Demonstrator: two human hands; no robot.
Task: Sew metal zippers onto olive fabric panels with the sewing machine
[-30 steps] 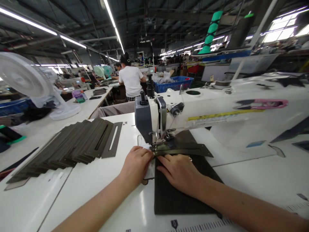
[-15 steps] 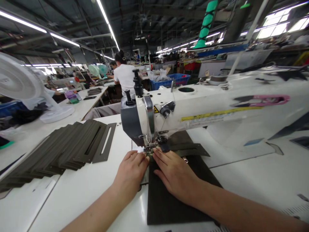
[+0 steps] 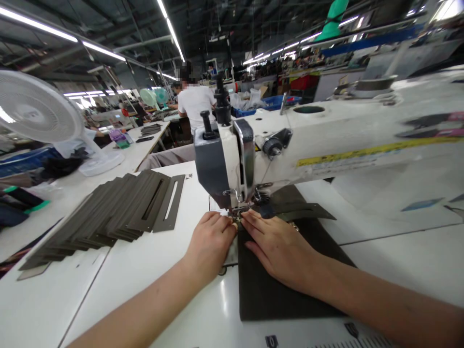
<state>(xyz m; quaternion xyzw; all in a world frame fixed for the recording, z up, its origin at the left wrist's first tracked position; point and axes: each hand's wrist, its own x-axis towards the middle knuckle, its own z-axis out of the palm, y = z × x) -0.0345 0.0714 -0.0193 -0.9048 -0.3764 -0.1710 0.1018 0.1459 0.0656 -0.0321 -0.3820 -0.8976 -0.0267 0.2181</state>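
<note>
While fingers (image 3: pixel 254 221) touch fabric (image 3: pixel 268 297), a bin (image 3: pixel 276 101) holds bags (image 3: pixel 247 101).

One camera, worn on the person's head, gives the view. It sits behind and above the left hand (image 3: pixel 210 244) and the right hand (image 3: pixel 284 246), facing forward and tipped down over them. The hands fall a little below mid-height, close to the lens; the left forearm (image 3: pixel 145 299) and right forearm (image 3: pixel 377 295) run in from the lower edge and lower right. The field is wide: the table (image 3: pixel 210 319) shows on the near side of the hands, the sewing machine (image 3: pixel 337 135) looms just beyond them and is cut by the edge on their right, and a fan (image 3: pixel 36 106), far out to their left, is cut too. High above them, the view takes in the ceiling (image 3: pixel 97 19).
</note>
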